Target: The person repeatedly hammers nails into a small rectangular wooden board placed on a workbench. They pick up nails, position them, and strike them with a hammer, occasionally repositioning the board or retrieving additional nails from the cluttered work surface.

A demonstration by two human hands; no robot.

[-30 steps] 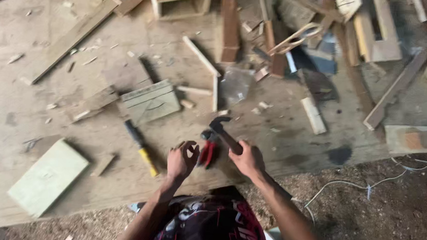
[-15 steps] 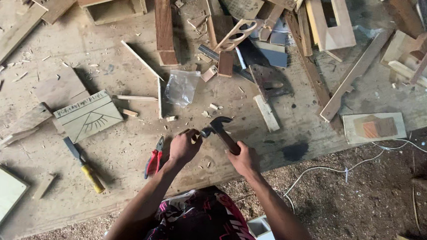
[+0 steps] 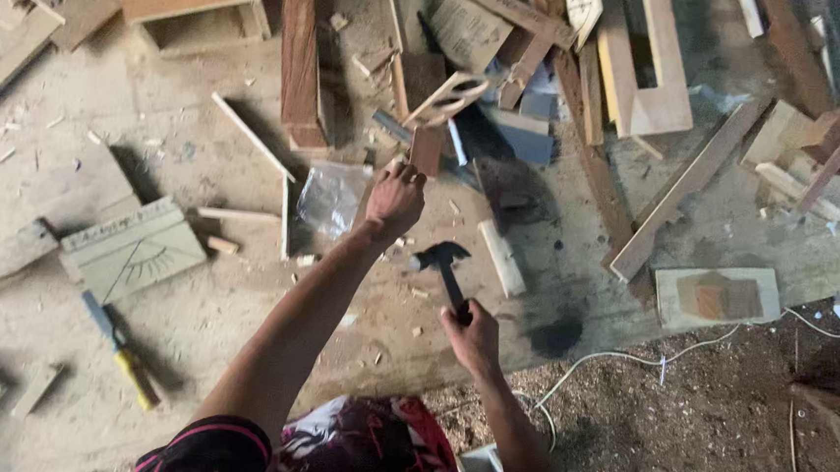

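Claw hammer [image 3: 441, 260] at frame centre, head-heavy and rigid I'd say, best gripped low on its dark handle where the right hand [image 3: 472, 336] clenches it, while the left hand [image 3: 396, 197] reaches, fingers curled and empty, beside the clear plastic bag [image 3: 332, 198].

Dusty plywood floor [image 3: 248, 155] w/ wood scraps, sawdust ground [image 3: 702, 433] at edge.

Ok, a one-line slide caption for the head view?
Right hand holds a claw hammer; left hand reaches toward scrap wood on a littered workbench.
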